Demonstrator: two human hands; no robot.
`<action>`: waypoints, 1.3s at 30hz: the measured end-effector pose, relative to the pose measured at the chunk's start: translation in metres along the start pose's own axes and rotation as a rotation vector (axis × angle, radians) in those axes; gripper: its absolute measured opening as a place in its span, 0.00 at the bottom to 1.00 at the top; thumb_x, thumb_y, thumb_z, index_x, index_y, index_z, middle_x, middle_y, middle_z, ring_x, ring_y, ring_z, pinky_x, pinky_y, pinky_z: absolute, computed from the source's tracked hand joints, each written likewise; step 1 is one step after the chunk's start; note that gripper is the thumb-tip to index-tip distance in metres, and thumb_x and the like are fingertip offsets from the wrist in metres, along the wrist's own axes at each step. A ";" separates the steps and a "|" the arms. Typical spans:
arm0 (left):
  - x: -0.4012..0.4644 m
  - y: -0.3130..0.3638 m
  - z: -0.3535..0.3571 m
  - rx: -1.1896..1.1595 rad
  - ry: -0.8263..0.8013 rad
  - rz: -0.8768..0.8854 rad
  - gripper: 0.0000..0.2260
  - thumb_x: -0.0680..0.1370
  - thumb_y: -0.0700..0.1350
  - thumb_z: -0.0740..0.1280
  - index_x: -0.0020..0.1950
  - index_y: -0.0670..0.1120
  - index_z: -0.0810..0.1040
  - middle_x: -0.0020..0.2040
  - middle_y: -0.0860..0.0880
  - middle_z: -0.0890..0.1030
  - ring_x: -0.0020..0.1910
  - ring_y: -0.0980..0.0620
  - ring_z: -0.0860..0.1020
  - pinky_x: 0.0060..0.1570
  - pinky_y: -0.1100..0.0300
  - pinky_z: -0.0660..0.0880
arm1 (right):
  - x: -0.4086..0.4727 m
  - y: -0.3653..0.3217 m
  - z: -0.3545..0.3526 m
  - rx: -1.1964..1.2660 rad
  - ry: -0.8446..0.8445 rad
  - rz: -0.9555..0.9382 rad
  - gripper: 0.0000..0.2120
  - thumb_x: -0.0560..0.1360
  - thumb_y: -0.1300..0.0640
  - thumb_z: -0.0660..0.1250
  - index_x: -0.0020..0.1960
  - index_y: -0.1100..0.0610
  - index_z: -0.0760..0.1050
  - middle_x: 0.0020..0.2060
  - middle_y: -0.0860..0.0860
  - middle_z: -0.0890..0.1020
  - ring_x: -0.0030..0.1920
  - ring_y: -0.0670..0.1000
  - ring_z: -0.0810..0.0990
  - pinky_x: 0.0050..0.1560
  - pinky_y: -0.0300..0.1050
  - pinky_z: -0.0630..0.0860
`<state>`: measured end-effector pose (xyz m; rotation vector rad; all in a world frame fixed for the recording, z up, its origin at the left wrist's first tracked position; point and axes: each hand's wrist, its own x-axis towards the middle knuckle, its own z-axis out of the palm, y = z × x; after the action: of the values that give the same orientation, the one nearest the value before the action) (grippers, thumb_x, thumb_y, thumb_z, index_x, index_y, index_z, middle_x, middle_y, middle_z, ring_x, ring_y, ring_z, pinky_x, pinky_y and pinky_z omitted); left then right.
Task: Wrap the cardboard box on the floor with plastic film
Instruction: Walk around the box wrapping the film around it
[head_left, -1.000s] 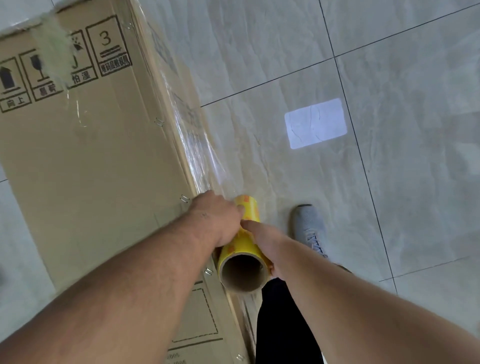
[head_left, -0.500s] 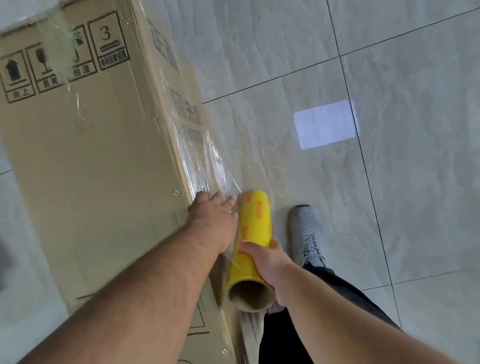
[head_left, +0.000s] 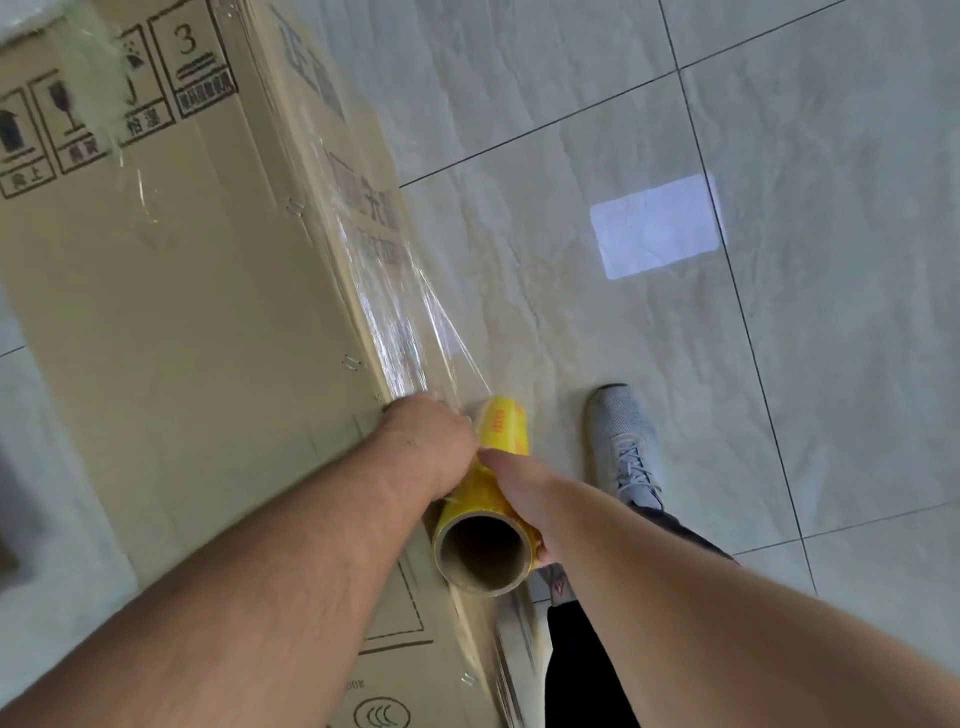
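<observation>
Both hands (head_left: 511, 480) apparently grip yellow tubular roll (head_left: 501, 434); glossy film (head_left: 400, 327) clings.

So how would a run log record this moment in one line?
wrapping cardboard box | right hand grips film roll | left hand at box edge

You see a tan cardboard box (head_left: 171, 322) with dark printed symbols, a yellow film roll (head_left: 501, 457) lettered in red, pale grey marbled floor tiles (head_left: 597, 78), and a grey mesh shoe (head_left: 623, 441).
</observation>
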<state>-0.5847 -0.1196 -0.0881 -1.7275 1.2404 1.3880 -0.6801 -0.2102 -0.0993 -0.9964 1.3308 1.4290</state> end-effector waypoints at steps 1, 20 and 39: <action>-0.002 0.001 0.001 -0.055 0.004 0.019 0.18 0.83 0.46 0.58 0.71 0.51 0.76 0.71 0.49 0.77 0.69 0.43 0.76 0.67 0.40 0.74 | 0.002 0.009 -0.004 0.066 -0.024 0.009 0.40 0.71 0.25 0.67 0.73 0.50 0.71 0.55 0.59 0.87 0.50 0.60 0.89 0.58 0.62 0.85; 0.000 0.031 0.004 0.056 -0.004 -0.110 0.24 0.86 0.58 0.48 0.74 0.50 0.75 0.72 0.49 0.76 0.72 0.46 0.69 0.67 0.45 0.62 | 0.014 0.045 -0.003 -0.124 0.118 -0.038 0.54 0.62 0.33 0.75 0.82 0.53 0.62 0.62 0.58 0.80 0.58 0.60 0.83 0.65 0.56 0.80; 0.001 0.050 0.029 -0.048 -0.033 -0.015 0.22 0.85 0.52 0.51 0.80 0.53 0.67 0.78 0.49 0.70 0.75 0.44 0.70 0.70 0.40 0.66 | -0.004 0.092 0.008 0.554 -0.178 0.055 0.32 0.74 0.37 0.77 0.69 0.55 0.76 0.51 0.62 0.90 0.53 0.63 0.90 0.58 0.62 0.85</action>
<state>-0.6418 -0.1141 -0.0919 -1.7359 1.1827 1.4421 -0.7683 -0.2028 -0.0714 -0.4601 1.5104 1.0648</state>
